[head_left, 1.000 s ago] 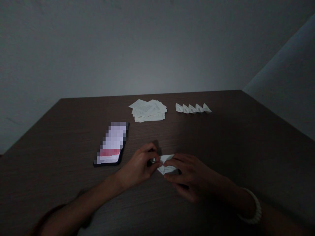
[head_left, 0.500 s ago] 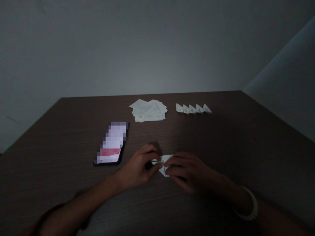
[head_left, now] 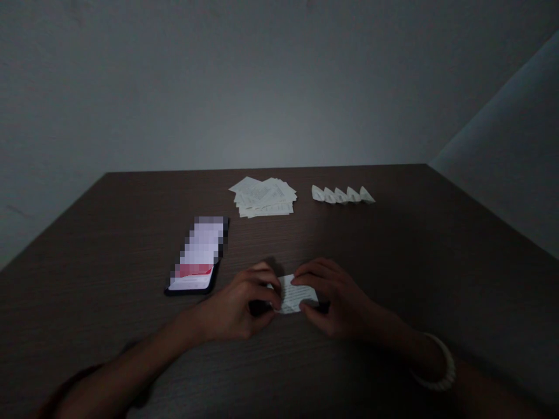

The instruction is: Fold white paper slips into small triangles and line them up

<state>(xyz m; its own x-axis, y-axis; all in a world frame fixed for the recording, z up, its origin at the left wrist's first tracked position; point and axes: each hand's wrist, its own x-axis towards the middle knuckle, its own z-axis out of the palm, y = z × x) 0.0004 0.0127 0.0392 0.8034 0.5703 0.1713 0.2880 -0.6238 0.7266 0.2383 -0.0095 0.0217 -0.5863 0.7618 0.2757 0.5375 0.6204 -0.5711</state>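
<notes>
A small folded piece of printed paper lies between my hands, low over the near middle of the table, its face covered in lines of text. My left hand pinches its left end between thumb and fingers. At the right end, my right hand has its fingers on the upper edge and its thumb on the lower right corner. The fingers hide both ends of the paper.
Beyond my left hand a phone with a lit, blurred screen lies on the dark wooden table. Further back are a pile of loose printed papers and a row of several folded paper pieces. A wall stands behind.
The paper now shows a flat printed face where triangular folds showed before. My hands have moved slightly apart, the right thumb and fingers now spread across its right end.
</notes>
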